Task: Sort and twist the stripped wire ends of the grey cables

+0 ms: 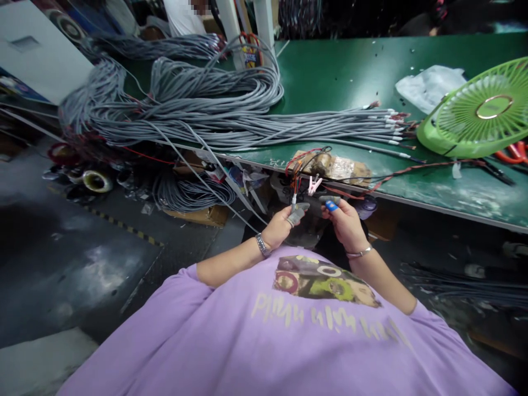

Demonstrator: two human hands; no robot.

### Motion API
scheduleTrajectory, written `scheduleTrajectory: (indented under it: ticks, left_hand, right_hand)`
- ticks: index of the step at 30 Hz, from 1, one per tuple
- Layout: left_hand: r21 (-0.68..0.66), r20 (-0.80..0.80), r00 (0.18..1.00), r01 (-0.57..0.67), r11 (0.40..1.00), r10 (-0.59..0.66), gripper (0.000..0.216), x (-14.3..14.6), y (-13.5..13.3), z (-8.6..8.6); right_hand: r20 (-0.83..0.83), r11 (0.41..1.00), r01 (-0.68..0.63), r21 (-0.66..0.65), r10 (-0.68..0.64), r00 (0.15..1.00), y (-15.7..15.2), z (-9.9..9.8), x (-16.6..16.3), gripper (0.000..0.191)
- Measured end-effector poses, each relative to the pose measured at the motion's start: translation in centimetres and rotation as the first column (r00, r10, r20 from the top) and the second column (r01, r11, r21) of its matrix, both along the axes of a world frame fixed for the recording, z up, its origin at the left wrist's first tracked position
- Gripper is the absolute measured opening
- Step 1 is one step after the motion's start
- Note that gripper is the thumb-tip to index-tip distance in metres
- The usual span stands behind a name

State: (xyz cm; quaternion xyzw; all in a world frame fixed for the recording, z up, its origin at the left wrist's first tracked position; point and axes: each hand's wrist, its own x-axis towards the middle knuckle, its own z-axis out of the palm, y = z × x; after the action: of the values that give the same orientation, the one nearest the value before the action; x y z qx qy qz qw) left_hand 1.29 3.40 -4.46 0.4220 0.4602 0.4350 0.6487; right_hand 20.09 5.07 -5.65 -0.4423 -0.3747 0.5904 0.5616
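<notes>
Grey covers sit on the fingertips of my left hand (282,226), which is closed on a grey cable near its end. The cable's white-banded tip (293,199) points up, with thin coloured wires (296,184) fanning out of it. My right hand (346,223) is apart from it to the right, with a grey cover and a blue band on its fingers. Its thumb and fingers are pinched together; whatever is between them is too small to make out. Beyond both hands, a pink clip (314,185) hangs at the bench edge beside a taped brown block (344,169).
A large bundle of grey cables (198,118) lies along the green bench (330,71). At right are a green fan (474,110), a plastic bag (431,88) and red-handled pliers (515,154). Below the bench, a cable coil (193,190) rests on cardboard. Another person (185,19) is at the back.
</notes>
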Motion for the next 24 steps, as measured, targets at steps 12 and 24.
scheduleTrajectory:
  ticks: [12,24]
  left_hand:
    - [0.069,-0.332,0.884,0.371,0.926,-0.329,0.035,-0.6,-1.5,1.3]
    - [0.010,-0.143,0.981,0.135,0.991,-0.132,0.045,-0.2,-1.7,1.6]
  right_hand:
    - [0.246,0.978,-0.124,0.170,0.080,0.966,-1.9,4.0,-1.9,0.029]
    - [-0.145,0.931,-0.320,-0.176,0.297,0.944,-1.1,2.2,-2.5,0.039]
